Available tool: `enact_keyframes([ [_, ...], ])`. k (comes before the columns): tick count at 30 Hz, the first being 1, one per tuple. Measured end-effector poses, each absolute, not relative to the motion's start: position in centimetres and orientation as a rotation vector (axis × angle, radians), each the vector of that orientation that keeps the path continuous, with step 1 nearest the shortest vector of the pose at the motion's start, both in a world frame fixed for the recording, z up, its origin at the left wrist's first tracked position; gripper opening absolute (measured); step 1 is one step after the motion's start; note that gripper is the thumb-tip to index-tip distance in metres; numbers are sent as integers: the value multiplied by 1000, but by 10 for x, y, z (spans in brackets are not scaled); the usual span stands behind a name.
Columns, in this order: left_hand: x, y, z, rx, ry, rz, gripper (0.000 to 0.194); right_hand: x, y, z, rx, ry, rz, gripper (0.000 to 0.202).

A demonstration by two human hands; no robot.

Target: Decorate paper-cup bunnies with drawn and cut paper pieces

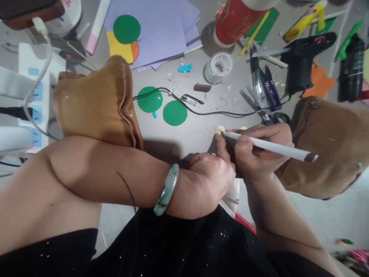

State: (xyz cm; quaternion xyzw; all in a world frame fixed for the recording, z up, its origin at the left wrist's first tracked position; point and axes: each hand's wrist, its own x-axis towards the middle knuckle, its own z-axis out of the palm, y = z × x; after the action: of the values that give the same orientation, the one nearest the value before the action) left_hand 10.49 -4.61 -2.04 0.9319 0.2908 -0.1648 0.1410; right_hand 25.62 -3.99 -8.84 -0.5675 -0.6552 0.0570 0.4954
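Note:
My right hand [261, 150] is closed around a white marker [273, 148] with a brown end. The marker's tip meets a small pale yellow paper circle [220, 130] that bears small brown marks. My left hand [213, 173] has its index finger stretched out, holding down the circle's near edge, while its other fingers are curled under. A second small yellow circle [243, 129] lies just beyond my right hand, partly hidden by it. A green and white bangle [166, 189] sits on my left wrist.
Brown stuffed fabric pieces [92, 102] flank my arms. A black cable [213, 113] crosses the table past green paper circles [175, 113]. Scissors [256, 98], a glue gun [300, 57], a tape roll [218, 67] and a red cup [238, 23] stand farther back. A power strip [36, 96] is at left.

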Motion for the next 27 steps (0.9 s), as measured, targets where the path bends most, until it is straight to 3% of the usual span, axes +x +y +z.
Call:
enact_keyframes([
  [27,104,-45,-18,2662,860,-487,52,262,-42,-95,-1490,-1584,-30,17],
])
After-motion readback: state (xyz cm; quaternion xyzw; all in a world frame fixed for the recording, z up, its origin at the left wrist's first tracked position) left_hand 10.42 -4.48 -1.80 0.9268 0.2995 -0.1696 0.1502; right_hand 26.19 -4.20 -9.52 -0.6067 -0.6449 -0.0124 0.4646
